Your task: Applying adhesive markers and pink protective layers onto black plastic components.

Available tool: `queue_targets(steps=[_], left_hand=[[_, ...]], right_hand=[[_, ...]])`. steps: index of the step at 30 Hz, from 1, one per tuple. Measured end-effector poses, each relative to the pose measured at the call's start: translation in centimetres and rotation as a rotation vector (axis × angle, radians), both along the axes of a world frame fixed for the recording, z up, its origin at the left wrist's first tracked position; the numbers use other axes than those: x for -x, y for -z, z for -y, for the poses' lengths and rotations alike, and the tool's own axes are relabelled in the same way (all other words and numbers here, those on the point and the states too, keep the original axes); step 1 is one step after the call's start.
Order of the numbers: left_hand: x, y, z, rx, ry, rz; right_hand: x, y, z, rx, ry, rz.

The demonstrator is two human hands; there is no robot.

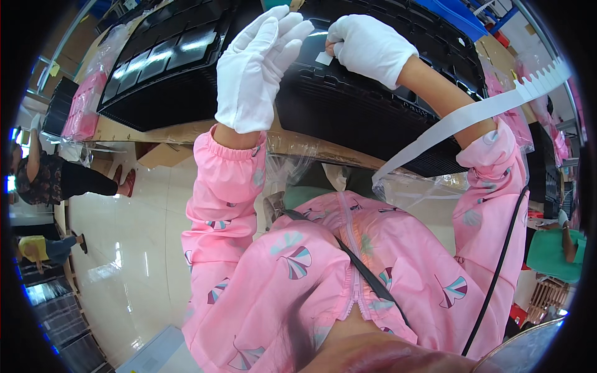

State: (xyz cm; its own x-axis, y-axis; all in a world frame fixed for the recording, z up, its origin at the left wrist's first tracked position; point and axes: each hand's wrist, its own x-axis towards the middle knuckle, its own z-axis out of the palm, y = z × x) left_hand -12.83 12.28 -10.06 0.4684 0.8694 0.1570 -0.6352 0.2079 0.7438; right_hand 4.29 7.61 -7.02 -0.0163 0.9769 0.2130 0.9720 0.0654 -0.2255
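My left hand [254,74], in a white glove, is raised over the gap between two black plastic crates. Its fingers are stretched out and hold nothing. My right hand [371,51], also gloved, has its bare fingertips pinched at the edge of a small white label [324,58], just above the right-hand black crate [348,115]. Whether the label touches the crate is hard to tell. A long white paper strip [448,122] with a toothed end hangs across my right forearm. The left-hand black crate [163,65] stands beside my left hand.
The crates rest on a cardboard-covered bench [168,132] with clear plastic film [286,171] along its edge. Pink wrapped packs [86,105] lie at the left. A blue bin [454,17] stands at the back right. Other people are at far left and right; a green chair [553,256] is at right.
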Motion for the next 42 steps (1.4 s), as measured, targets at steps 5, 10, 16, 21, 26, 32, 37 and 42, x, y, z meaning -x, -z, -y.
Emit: queue_targets(steps=[5, 10, 16, 21, 26, 32, 37, 42], left_hand=[[0.4, -0.2, 0.4, 0.024, -0.008, -0.014], [0.6, 0.1, 0.4, 0.008, -0.015, -0.005], [0.7, 0.8, 0.2, -0.076, -0.03, -0.004], [0.8, 0.9, 0.3, -0.069, -0.029, 0.003], [1.0, 1.1, 0.1, -0.024, -0.008, 0.01], [1.0, 1.1, 0.2, -0.057, -0.026, -0.001], [1.0, 1.1, 0.1, -0.056, -0.017, 0.002], [1.1, 1.3, 0.0, -0.063, -0.01, 0.022]], right_hand=[[0.3, -0.3, -0.1, 0.06, 0.017, 0.045], [-0.3, 0.2, 0.1, -0.011, 0.034, -0.015], [-0.3, 0.3, 0.3, -0.064, -0.02, 0.068], [0.7, -0.5, 0.2, 0.026, 0.043, 0.107], [1.0, -0.5, 0.3, 0.011, 0.049, 0.152], [-0.5, 0.8, 0.8, -0.114, 0.008, 0.089], [0.2, 0.0, 0.5, -0.052, 0.042, 0.132], [0.3, -0.1, 0.4, -0.041, 0.039, 0.119]])
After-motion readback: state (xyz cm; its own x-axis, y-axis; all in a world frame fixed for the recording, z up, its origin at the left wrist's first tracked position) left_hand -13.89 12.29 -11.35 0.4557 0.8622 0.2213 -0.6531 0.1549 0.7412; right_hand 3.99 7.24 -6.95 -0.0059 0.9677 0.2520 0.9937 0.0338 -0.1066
